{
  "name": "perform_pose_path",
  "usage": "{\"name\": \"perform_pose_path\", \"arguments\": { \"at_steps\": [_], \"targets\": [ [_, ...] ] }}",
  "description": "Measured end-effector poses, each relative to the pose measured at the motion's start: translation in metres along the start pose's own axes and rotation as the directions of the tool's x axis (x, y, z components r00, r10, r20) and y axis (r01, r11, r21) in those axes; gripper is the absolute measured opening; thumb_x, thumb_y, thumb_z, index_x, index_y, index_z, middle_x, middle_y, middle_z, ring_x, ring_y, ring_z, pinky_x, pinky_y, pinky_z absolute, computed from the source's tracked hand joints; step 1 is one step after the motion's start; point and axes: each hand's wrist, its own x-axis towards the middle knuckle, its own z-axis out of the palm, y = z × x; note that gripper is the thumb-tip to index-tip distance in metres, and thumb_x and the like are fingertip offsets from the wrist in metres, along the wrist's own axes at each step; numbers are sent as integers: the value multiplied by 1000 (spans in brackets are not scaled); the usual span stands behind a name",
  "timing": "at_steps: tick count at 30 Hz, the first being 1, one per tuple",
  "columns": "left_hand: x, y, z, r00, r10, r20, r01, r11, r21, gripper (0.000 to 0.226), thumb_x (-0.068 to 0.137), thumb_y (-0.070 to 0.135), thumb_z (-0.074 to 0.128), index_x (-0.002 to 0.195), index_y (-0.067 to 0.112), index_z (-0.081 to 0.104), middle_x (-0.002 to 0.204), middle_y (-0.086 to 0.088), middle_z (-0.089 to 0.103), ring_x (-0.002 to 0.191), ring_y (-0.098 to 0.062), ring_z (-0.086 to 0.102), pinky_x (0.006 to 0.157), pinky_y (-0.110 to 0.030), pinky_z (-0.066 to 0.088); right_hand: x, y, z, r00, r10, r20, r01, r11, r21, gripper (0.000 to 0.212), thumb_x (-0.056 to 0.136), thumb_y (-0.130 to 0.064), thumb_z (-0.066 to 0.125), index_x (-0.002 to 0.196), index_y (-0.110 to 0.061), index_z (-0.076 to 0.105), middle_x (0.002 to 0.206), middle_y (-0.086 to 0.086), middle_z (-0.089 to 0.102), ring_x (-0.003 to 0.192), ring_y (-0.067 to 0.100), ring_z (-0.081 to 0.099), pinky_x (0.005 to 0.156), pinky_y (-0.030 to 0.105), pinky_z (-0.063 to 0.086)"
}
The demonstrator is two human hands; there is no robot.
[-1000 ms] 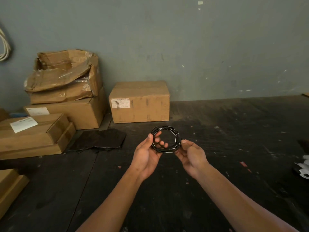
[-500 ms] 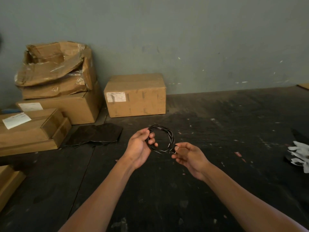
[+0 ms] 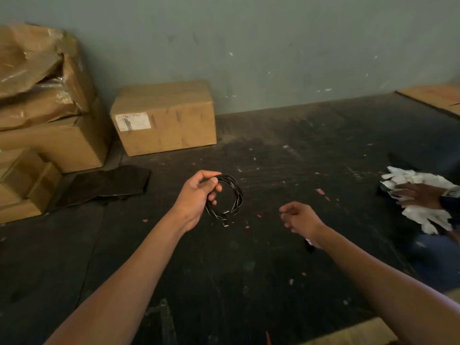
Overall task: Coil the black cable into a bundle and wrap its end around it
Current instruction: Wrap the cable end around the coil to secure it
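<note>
The left hand (image 3: pixel 199 195) gripped the coiled black cable (image 3: pixel 227 197) at its upper left, holding it above the middle of the dark floor (image 3: pixel 273 270). The right hand (image 3: pixel 300 220) hung just beside, fingers loosely curled, holding nothing.

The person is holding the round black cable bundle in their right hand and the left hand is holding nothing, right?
Not quite. The hands are swapped: the head view shows the left hand gripping the black cable bundle, while the right hand is off to the side, apart from the bundle, with loosely curled fingers and nothing visibly in them. The bundle is indeed round and black.
</note>
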Motion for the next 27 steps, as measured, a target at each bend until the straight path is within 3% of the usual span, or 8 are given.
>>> {"name": "perform_pose_path", "arguments": {
  "at_steps": [2, 6, 10, 17, 20, 22, 25, 27],
  "targets": [
    [-1, -4, 3, 1000, -6, 8, 5, 999, 42, 16, 98, 4, 50, 105, 11, 63, 76, -4, 62, 56, -10, 44, 57, -26, 45, 8, 31, -15, 991, 32, -128, -59, 975, -213, 26, 90, -11, 64, 116, -15, 63, 115, 10, 66, 100, 24, 64, 84, 34, 53],
    [-4, -16, 9, 999, -19, 47, 14, 994, 111, 15, 98, 5, 53, 105, 12, 64, 77, -5, 67, 54, -10, 46, 55, -25, 45, -2, 80, -25, 977, 157, -145, -213, 791, -574, 58, 91, -24, 63, 144, -19, 41, 143, 17, 43, 129, 34, 46, 107, 44, 41],
    [-10, -26, 14, 997, -50, 61, 39, 985, 165, 16, 98, 7, 52, 108, 12, 64, 76, -1, 66, 53, -9, 43, 54, -23, 42, -16, 104, -19, 976, 174, -130, -215, 703, -677, 64, 93, -36, 58, 150, -26, 31, 151, 11, 33, 137, 35, 32, 108, 48, 38],
    [-15, -44, 22, 989, -133, 64, 118, 973, 200, 17, 102, 12, 45, 108, 17, 59, 74, 0, 50, 52, -6, 40, 55, -26, 38, -17, 104, -1, 982, -22, -189, -124, 681, -721, 38, 94, -38, 56, 128, -22, 54, 132, 5, 50, 122, 25, 47, 100, 40, 47],
    [-16, -50, 22, 987, -143, 74, 121, 962, 246, 19, 102, 15, 42, 108, 22, 59, 73, 1, 48, 54, -7, 39, 56, -28, 38, -15, 99, 7, 977, -7, -211, -125, 787, -604, 26, 96, -27, 54, 120, -17, 58, 117, 5, 58, 103, 17, 59, 84, 34, 55],
    [-17, -53, 20, 986, -150, 73, 124, 951, 285, 23, 103, 16, 40, 109, 25, 60, 73, 1, 47, 56, -8, 38, 57, -30, 37, -12, 89, 14, 972, 62, -225, -143, 921, -362, 21, 97, -21, 53, 117, -17, 57, 103, 2, 61, 85, 13, 64, 67, 28, 56],
    [-20, -55, 18, 987, -148, 62, 117, 928, 352, 33, 104, 16, 36, 116, 36, 60, 77, -7, 50, 55, -10, 37, 60, -36, 37, -10, 64, 32, 984, 67, -164, -55, 995, 79, 26, 96, -11, 53, 121, -16, 57, 101, 4, 64, 87, 15, 66, 77, 33, 57],
    [-22, -54, 17, 989, -137, 47, 109, 919, 379, 38, 104, 17, 34, 115, 41, 61, 104, -25, 57, 53, -9, 42, 54, -33, 40, -14, 40, 45, 994, 9, -111, 24, 956, 294, 23, 97, -7, 52, 116, -16, 56, 102, 9, 66, 86, 18, 67, 76, 32, 55]
  ]
}}
